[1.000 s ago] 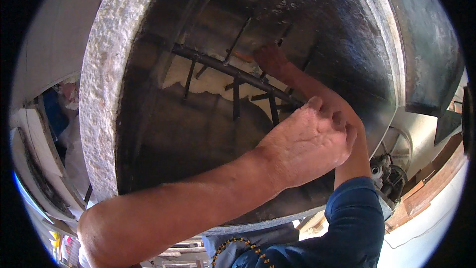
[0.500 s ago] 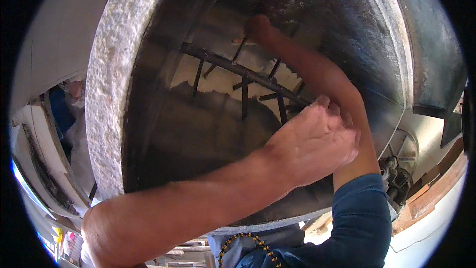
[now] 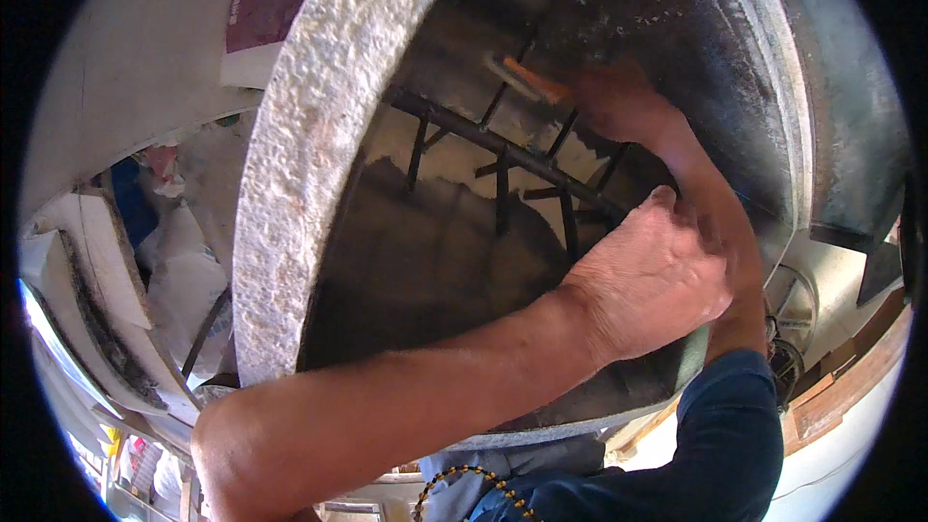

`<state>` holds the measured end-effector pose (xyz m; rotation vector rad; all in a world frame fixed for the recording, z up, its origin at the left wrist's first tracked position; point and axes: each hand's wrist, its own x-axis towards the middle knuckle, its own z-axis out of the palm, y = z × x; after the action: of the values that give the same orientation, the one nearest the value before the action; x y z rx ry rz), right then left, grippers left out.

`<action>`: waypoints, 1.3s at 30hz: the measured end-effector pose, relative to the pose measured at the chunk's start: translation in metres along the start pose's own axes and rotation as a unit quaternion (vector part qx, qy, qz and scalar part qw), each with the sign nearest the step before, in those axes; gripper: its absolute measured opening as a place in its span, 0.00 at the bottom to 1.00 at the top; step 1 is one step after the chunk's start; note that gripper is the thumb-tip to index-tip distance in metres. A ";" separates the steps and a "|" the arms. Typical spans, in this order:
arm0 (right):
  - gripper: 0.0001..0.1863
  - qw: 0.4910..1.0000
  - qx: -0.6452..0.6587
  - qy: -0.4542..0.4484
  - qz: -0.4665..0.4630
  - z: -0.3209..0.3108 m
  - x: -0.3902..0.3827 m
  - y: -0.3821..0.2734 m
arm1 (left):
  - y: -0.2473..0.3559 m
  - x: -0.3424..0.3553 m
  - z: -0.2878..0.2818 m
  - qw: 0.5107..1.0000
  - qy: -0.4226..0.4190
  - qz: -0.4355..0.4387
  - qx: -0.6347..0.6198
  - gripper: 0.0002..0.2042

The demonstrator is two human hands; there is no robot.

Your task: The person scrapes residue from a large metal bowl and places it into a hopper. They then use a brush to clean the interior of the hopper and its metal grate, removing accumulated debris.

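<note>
My right hand [image 3: 619, 101] reaches deep inside a large dark drum [image 3: 396, 271]. It is closed on a small tool with an orange handle and a long pale head [image 3: 527, 79]; motion blur hides whether that is a brush or a scraper. Closer to me, my left hand [image 3: 662, 275] is curled into a fist in front of my right forearm. What its fingers hold, if anything, is hidden. A dark shaft with crossing rods [image 3: 512, 155] spans the drum's inside. Pale powdery material [image 3: 464, 155] lies below and behind it.
The drum's thick, rough whitish rim [image 3: 314, 135] curves up at the left. Pale boards [image 3: 106, 251] and plastic bags [image 3: 184, 261] stand outside it on the left. A spoked wheel [image 3: 797, 300] and wooden planks [image 3: 841, 387] are at the right.
My right hand has swung to the right and back toward me, and the orange-handled tool now shows. My left hand stays curled. The whole view has shifted a little, showing more at the left.
</note>
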<state>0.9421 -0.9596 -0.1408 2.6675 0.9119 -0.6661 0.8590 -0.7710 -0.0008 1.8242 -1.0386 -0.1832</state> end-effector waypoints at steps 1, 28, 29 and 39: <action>0.17 0.974 0.225 -0.002 0.031 0.006 -0.001 -0.001 | 0.000 0.000 -0.001 1.000 -0.007 0.001 0.021 0.10; 0.15 0.839 0.493 -0.035 0.226 0.067 -0.170 -0.038 | 0.012 -0.030 0.009 0.913 -0.401 0.055 0.054 0.08; 0.16 0.790 0.535 -0.060 0.293 0.070 -0.183 -0.032 | 0.011 -0.031 0.010 0.916 -0.393 0.042 0.073 0.08; 0.17 0.990 0.023 -0.067 0.126 0.198 -0.112 -0.002 | 0.010 -0.038 0.000 0.869 -0.459 0.010 0.184 0.17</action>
<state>0.7949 -1.0884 -0.2574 2.6751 0.5200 -0.8026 0.8296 -0.7451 -0.0040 2.0923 -1.8400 -0.9694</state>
